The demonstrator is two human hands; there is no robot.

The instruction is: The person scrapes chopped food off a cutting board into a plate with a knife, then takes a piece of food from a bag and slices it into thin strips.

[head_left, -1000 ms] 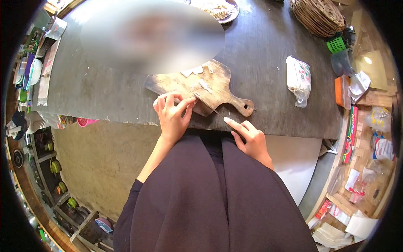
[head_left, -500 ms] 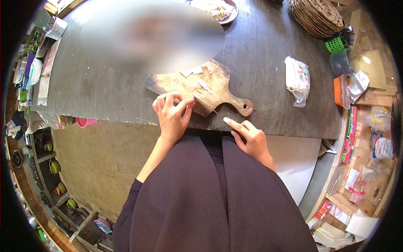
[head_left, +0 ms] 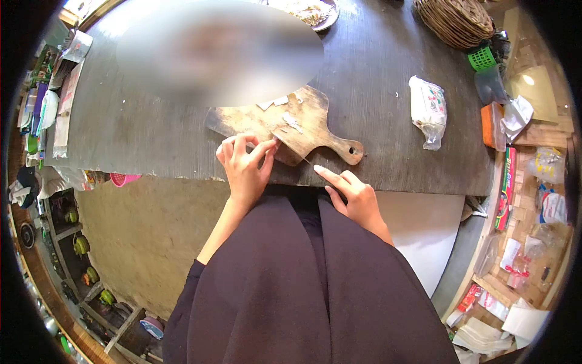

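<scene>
A wooden cutting board (head_left: 315, 130) with a holed handle lies at the table's near edge. On it are white flat pieces (head_left: 280, 101) and thin whitish slivers (head_left: 292, 123). My right hand (head_left: 351, 195) is closed round a knife (head_left: 295, 151), its index finger stretched along the top; the handle is hidden in the palm. The thin blade lies slantwise over the board's near corner, pointing up and left. My left hand (head_left: 247, 167) is at the board's near left edge, thumb and index finger pinched beside the blade tip. What they hold is too small to make out.
A white plastic packet (head_left: 428, 112) lies on the dark table (head_left: 376, 91) to the right. At the back are a plate of pale shreds (head_left: 321, 15) and a wicker basket (head_left: 458, 21). An orange container (head_left: 492, 127) stands at the right edge. A blurred oval hides the back left.
My right hand and the knife have moved slightly left and up. My left hand stays pinched by the blade tip. The whole view has shifted a little.
</scene>
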